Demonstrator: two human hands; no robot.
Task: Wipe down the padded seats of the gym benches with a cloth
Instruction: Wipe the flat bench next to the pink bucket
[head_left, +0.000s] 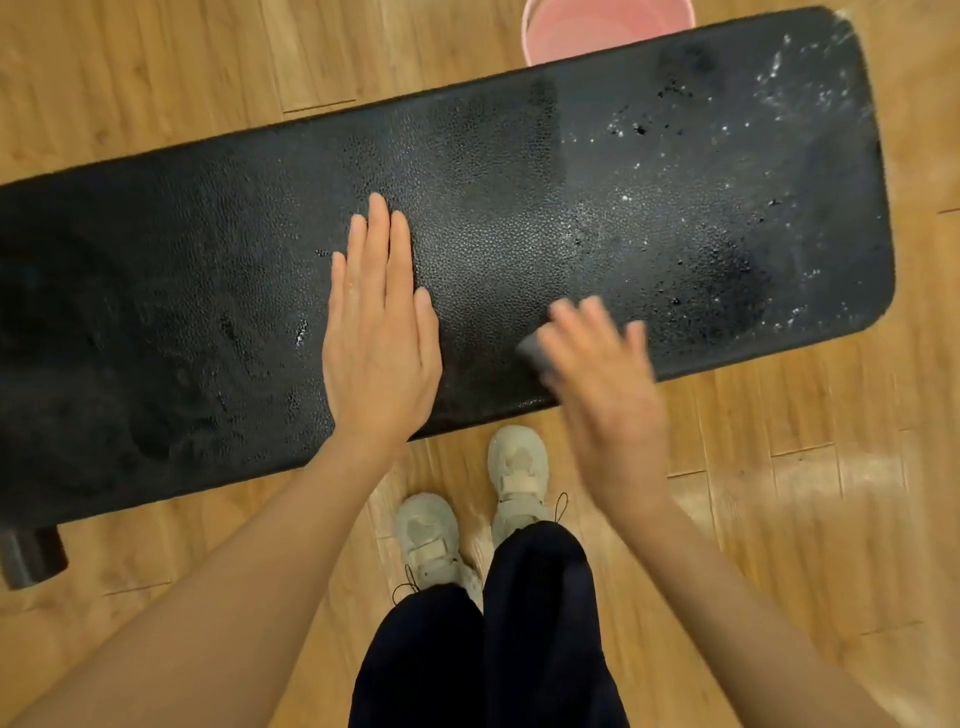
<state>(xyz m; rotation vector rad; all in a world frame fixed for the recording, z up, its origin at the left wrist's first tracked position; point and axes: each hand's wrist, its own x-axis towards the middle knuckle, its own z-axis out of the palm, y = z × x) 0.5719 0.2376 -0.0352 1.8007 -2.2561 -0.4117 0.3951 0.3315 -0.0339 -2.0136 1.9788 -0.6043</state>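
A long black padded bench seat (519, 208) runs across the view, with white specks and wet droplets toward its right end. My left hand (379, 332) lies flat on the middle of the pad, fingers straight and together. My right hand (597, 384) is motion-blurred at the pad's near edge. Its fingers look stretched out over a small grey cloth (535, 353), pressing it on the seat. Only a corner of the cloth shows beside the hand.
A pink bucket (608, 31) stands on the wooden floor (156, 62) behind the bench's right part. My two pale shoes (519, 467) and dark trousers are right in front of the bench. A black bench foot (31, 556) sticks out at the lower left.
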